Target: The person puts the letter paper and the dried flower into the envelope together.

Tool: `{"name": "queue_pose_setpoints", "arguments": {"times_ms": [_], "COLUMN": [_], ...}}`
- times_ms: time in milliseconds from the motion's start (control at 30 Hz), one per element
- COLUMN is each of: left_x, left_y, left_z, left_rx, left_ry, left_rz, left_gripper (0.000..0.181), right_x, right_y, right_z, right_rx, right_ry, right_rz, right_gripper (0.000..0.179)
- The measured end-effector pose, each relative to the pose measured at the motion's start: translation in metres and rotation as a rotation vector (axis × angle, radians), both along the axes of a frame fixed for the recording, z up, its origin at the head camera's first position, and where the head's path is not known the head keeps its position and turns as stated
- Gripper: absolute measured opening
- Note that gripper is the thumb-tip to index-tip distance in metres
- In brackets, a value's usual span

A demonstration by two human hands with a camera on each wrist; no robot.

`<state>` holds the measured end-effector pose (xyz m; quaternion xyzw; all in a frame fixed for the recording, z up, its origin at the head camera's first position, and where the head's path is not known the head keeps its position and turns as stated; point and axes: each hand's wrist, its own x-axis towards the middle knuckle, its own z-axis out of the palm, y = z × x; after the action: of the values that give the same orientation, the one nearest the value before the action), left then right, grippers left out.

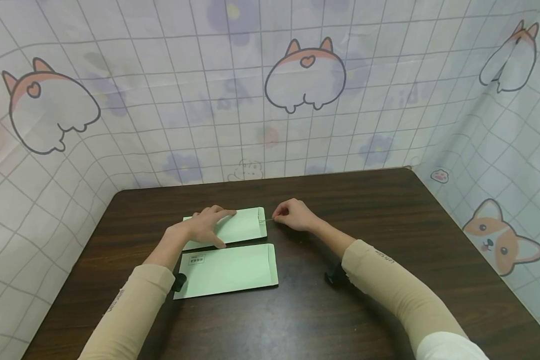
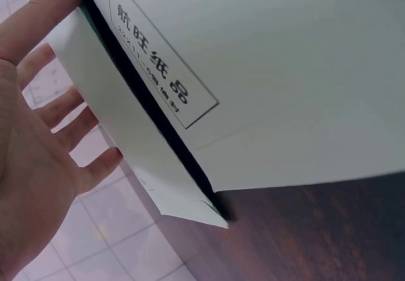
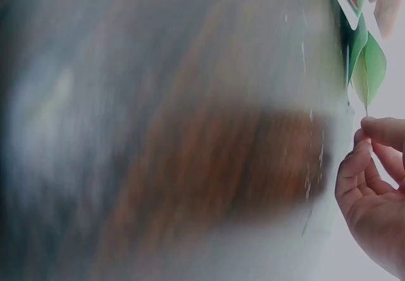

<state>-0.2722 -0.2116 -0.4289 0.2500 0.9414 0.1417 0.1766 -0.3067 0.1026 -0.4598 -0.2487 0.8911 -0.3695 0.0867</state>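
Two pale green paper envelopes lie one behind the other on the table. My left hand (image 1: 205,226) rests across the far envelope (image 1: 243,223), fingers spread, thumb near its front edge. At that envelope's right end, my right hand (image 1: 295,215) pinches the tip of a thin, string-like piece (image 1: 266,220) between thumb and fingers. In the right wrist view, this thin line runs from the bulging mouth of the envelope (image 3: 373,69) to the fingertips (image 3: 373,126). The near envelope (image 1: 229,272) lies flat and untouched, its boxed print (image 2: 161,72) showing in the left wrist view.
The dark wooden table (image 1: 324,310) has rounded back corners. Behind it and at both sides hangs a white checked cloth (image 1: 234,135) with cartoon corgi prints. Dark wrist straps (image 1: 179,282) sit at both forearms.
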Motion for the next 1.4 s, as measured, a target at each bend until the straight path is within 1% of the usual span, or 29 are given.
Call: {"name": "queue_pose_setpoints", "arguments": {"times_ms": [200,500,800,1067,1400], "left_x": [-0.001,-0.003,-0.005,-0.004,-0.005], "left_y": [0.001,0.001,0.000,0.000,0.000], "left_z": [0.001,-0.002,-0.005,-0.004,-0.004], "left_rx": [-0.007,-0.023,-0.028,-0.028,-0.027], "left_ry": [0.000,0.003,0.000,-0.004,0.004], "left_rz": [0.000,0.003,0.001,0.006,-0.001], "left_gripper": [0.097,0.098,0.099,0.100,0.099], "right_x": [0.004,0.007,0.008,0.010,0.011], "right_y": [-0.007,-0.021,-0.033,-0.040,-0.040], "right_z": [-0.002,-0.007,-0.006,-0.006,-0.005], "right_rx": [-0.051,-0.133,-0.208,-0.234,-0.263], "right_ry": [-0.022,-0.069,-0.130,-0.185,-0.240], "right_rz": [-0.024,-0.063,-0.067,-0.106,-0.109], "right_gripper": [0.012,0.014,0.013,0.015,0.019]}}
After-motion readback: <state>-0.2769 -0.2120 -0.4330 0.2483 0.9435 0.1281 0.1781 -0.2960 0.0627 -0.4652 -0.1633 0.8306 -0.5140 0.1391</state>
